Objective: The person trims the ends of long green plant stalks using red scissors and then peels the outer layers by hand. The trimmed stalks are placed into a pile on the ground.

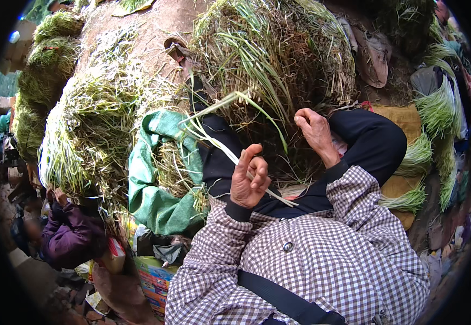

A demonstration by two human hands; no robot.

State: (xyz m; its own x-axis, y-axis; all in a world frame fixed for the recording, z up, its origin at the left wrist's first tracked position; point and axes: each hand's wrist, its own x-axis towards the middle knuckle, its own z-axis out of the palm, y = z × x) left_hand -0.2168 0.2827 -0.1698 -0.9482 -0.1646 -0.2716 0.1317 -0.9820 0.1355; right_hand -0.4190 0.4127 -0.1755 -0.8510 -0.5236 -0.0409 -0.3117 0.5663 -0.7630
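My left hand [249, 178] holds a few long, thin stalks [225, 151], which look like garlic or onion greens. Their pale ends pass beneath the fingers towards my lap, and the leafy ends reach up and left, one leaf bending back. Over the gap between my knees is my right hand [314, 130], its fingers curled with nothing visible in them. Just beyond it lies a big heap of green stalks [260, 57] with brown, withered leaves among them. My dark-trousered legs frame the near side of this heap.
Left of my leg sits a green cloth sack [142, 195] with its rim rolled around plant scraps. Another stalk heap [93, 122] lies beyond. Trimmed bundles [442, 105] lie at right, some on a yellow sack [402, 126]. A person in purple [71, 235] works at lower left.
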